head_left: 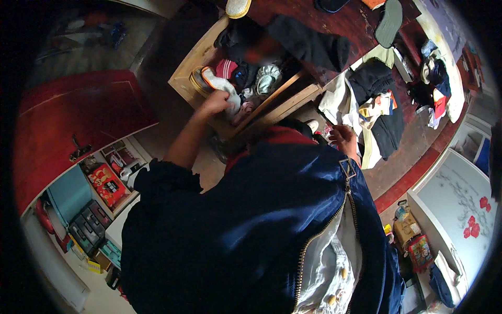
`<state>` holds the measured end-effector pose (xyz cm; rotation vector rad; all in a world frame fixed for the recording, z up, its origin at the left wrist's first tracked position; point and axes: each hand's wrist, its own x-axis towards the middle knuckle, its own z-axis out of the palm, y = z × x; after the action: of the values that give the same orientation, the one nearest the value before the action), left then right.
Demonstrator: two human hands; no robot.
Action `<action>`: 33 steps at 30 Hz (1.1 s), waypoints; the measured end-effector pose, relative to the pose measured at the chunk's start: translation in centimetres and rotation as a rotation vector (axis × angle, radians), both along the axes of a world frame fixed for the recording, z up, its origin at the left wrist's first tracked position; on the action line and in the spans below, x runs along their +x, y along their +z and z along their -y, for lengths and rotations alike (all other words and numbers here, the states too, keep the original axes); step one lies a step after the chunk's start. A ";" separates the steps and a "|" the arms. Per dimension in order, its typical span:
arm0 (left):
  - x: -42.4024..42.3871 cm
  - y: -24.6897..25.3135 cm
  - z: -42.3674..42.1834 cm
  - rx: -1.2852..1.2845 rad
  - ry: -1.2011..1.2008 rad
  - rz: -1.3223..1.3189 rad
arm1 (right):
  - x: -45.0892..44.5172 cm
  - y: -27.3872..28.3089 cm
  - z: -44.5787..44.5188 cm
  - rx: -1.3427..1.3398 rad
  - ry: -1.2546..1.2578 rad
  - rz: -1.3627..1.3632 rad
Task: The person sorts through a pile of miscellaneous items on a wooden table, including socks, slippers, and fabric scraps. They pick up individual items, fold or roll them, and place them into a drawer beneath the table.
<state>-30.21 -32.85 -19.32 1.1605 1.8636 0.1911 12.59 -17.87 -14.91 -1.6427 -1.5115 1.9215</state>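
Observation:
My left hand point(215, 103), its fingers curled, is over the near side of an open wooden drawer point(194, 59). Its fingertips meet a white insole with an orange edge point(219, 83); whether they grip it I cannot tell. Beside that insole lie a striped red cloth point(226, 69), a pale gathered fabric piece point(268, 79) and a pink cloth point(246, 108). My right hand point(343, 136), fingers loosely bent and apart, is beside white cloth point(338, 100) in a clothes pile; nothing shows in it. Dark clothing point(310, 41) hangs over the drawer's far side.
Black garments point(386, 129) lie folded on the right. A grey-green insole point(388, 24) and a yellow-edged insole point(237, 8) are farther off. A red panel point(78, 129) and open compartments with a red box point(108, 184) flank me on the left. My blue jacket point(235, 219) blocks the lower middle.

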 end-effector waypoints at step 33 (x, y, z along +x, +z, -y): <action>1.5 1.9 -1.3 0.493 0.692 -0.143 | 7.8 -2.9 -7.3 0.444 -0.564 0.272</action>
<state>-28.75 -31.52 -17.42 0.7941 2.3667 1.0219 20.41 -10.52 -17.79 -1.8908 -1.2455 1.0261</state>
